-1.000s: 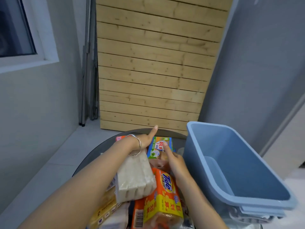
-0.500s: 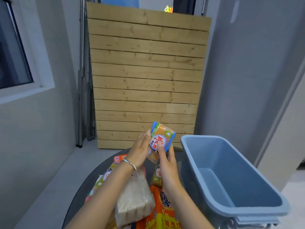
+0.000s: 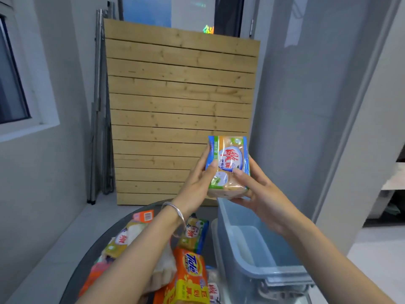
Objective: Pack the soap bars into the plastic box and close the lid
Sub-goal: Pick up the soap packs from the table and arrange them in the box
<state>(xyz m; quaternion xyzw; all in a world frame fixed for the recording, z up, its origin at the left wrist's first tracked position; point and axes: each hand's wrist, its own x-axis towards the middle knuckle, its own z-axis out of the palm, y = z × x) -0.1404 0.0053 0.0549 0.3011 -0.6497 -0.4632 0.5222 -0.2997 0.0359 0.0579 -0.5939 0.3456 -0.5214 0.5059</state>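
A wrapped soap bar (image 3: pixel 228 165) with a blue, orange and green label is held up in the air above the far end of the blue plastic box (image 3: pixel 247 262). My left hand (image 3: pixel 197 183) grips its left edge and my right hand (image 3: pixel 254 189) grips its right edge and underside. The box stands open on the right with nothing visible inside. Several more wrapped soap bars lie in a pile on the round dark table (image 3: pixel 87 260), among them an orange Tide pack (image 3: pixel 190 275) and a yellow-green bar (image 3: pixel 194 234).
A slatted wooden panel (image 3: pixel 179 110) leans against the wall behind the table. Folded metal poles (image 3: pixel 98 119) stand to its left. Grey walls close in on both sides, with a window frame (image 3: pixel 26 119) at the left.
Both hands have lifted the soap bar higher and carried it rightward, from over the pile to above the box's far end. It has turned upright, label facing me.
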